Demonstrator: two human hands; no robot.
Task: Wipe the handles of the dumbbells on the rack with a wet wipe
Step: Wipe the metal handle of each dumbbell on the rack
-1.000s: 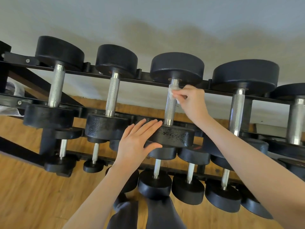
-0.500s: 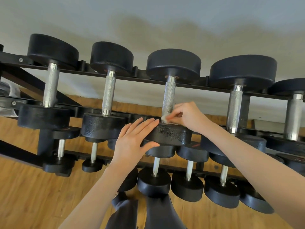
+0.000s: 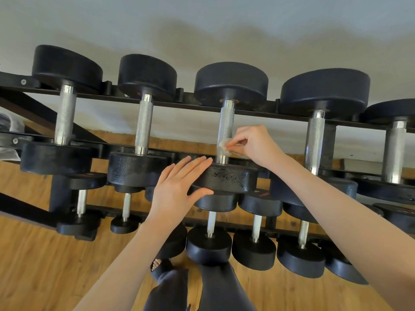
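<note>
Several black dumbbells with knurled steel handles lie across the top tier of a black rack [image 3: 249,108]. My right hand [image 3: 253,144] pinches a small crumpled white wet wipe [image 3: 224,146] and presses it against the lower part of the middle dumbbell's handle [image 3: 226,124]. My left hand [image 3: 177,189] rests on the near weight head [image 3: 231,178] of that same dumbbell, fingers straight over its rim and thumb under it. That head's surface glistens wet.
Neighbouring handles stand to the left [image 3: 143,126] and right [image 3: 314,140] of the middle one. Smaller dumbbells [image 3: 208,243] fill the lower tiers. Wooden floor [image 3: 45,265] lies below, with my legs and a foot [image 3: 161,265] at the bottom centre.
My right hand slid the wipe from the handle's top down to its base, then came back up a little. My left hand has stayed on the near weight head.
</note>
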